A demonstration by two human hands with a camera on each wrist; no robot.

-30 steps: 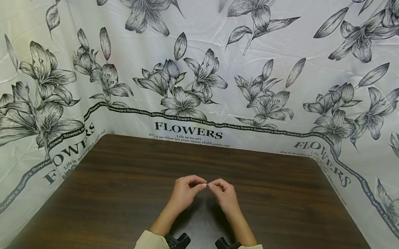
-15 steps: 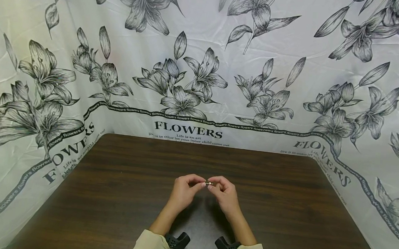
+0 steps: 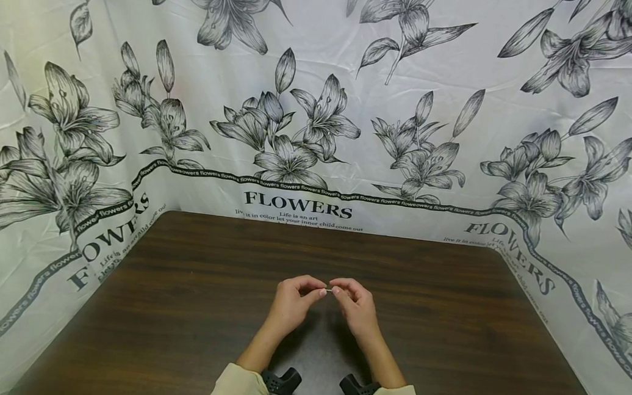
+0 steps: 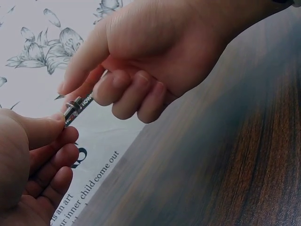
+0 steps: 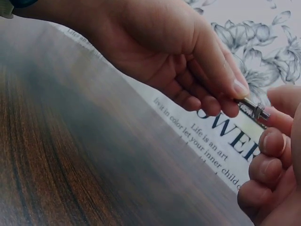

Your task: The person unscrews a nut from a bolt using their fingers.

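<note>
Over the table's middle, my left hand (image 3: 289,306) pinches one end of a small metal bolt (image 3: 328,291) between thumb and index finger. In the left wrist view, the thread and a nut (image 4: 71,105) part way along it show beyond the left fingertips. My right hand (image 3: 360,311) faces it from the other side. Its thumb (image 4: 70,80) stands a little apart from the nut, with the index finger (image 5: 281,120) beside the bolt's free end. The other right fingers are curled and hold nothing. The left fingers hide the bolt's held end.
Beneath both hands lies a dark wood-grain table (image 3: 203,312). White cloth (image 3: 326,57) printed with lilies and lettering hangs behind the table and along its sides. Each wrist, below a cream sleeve, carries a black camera (image 3: 283,382).
The right fingertips stood further right of the left ones half a second ago, with the nut in sight; now the right thumb covers it in the head view. The left hand stays in place.
</note>
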